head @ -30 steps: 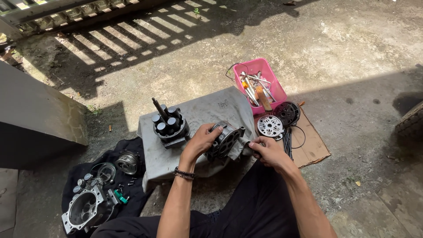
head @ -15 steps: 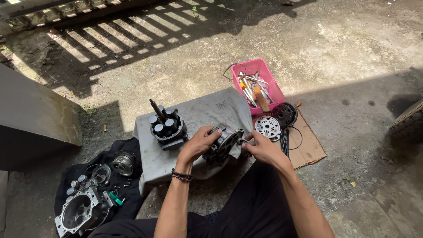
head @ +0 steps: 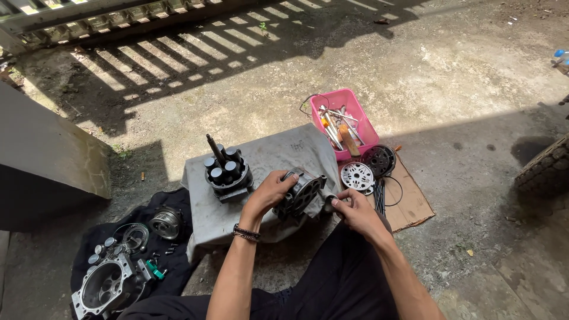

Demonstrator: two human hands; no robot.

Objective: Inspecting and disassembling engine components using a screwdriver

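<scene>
closest in, the left hand (head: 269, 192) wraps over the top of a round metal cylinder housing (head: 301, 192), fingers curled tight around its near edge, while the right hand (head: 351, 208) pinches a small grey part (head: 329, 201) at the housing's right end, thumb and fingertips closed on it. the two hands sit near each other with the housing between them, resting on a grey cloth-covered block (head: 278, 151) just past the knees. to do this well, i judge the left hand should keep the housing pressed down and square so it cannot roll, and the right hand should work the small part straight along its axis, without cocking it; whether it turns or slides is too small to tell. on the same block, just left of the housing, stands a piston assembly (head: 226, 169) with a shaft pointing up, close enough to knock, so elbows want to stay in. down to the left, a black cloth (head: 178, 278) holds an open casing (head: 106, 287) and loose bits. to the right, a perforated disc (head: 358, 176) and a dark disc (head: 379, 160) lie on cardboard (head: 415, 204). farther out sits a pink tray (head: 368, 127) of tools.
</scene>
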